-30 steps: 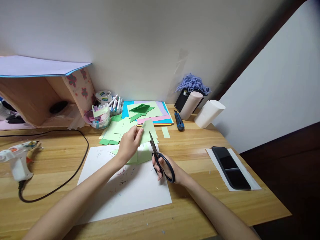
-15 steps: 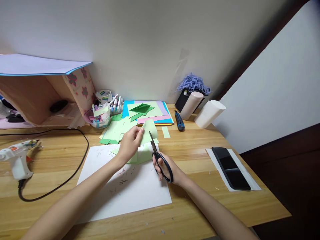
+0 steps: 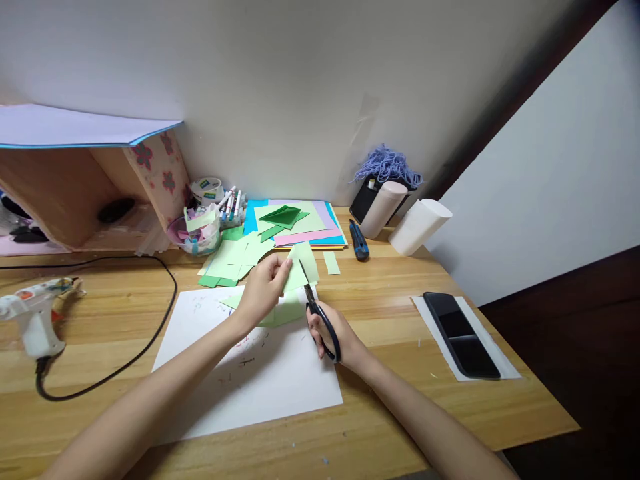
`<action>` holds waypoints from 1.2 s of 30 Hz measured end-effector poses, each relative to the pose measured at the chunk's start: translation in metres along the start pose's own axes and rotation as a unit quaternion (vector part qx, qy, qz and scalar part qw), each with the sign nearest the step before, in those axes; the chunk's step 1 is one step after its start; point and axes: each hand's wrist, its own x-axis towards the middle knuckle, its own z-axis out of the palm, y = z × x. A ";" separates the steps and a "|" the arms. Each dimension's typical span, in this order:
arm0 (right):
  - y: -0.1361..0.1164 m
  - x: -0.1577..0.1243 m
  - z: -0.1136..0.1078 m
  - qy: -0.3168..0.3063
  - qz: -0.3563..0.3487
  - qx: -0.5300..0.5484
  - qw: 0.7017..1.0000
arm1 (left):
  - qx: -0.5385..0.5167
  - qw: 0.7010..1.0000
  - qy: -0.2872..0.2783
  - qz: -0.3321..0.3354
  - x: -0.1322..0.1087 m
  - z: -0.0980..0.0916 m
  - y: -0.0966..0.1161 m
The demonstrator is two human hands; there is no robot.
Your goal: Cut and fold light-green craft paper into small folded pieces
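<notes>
My left hand pinches a piece of light green paper and holds it up over a white sheet on the wooden desk. My right hand has its fingers through the handles of black scissors. The scissor blades point up and away, and their tips touch the lower edge of the green piece. More light green paper lies flat under both hands.
A stack of coloured paper and green offcuts lie behind the hands. A utility knife, two white rolls, a phone, a glue gun with its black cord and a marker cup surround the sheet.
The scissor blades have closed further along the green piece and the handles have come together. Both hands shifted slightly away from me; the green piece tilted a little to the right.
</notes>
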 end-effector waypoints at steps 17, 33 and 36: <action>0.008 0.003 0.002 0.027 0.009 0.026 0.999 | -0.028 0.996 -0.075 -0.027 -0.004 0.005 0.001; 0.012 0.006 0.009 0.068 0.034 0.073 0.994 | -0.035 0.990 -0.126 -0.058 -0.004 0.012 -0.004; 0.011 0.008 0.003 0.099 0.026 0.028 0.994 | -0.013 0.991 -0.130 -0.036 0.002 0.008 -0.010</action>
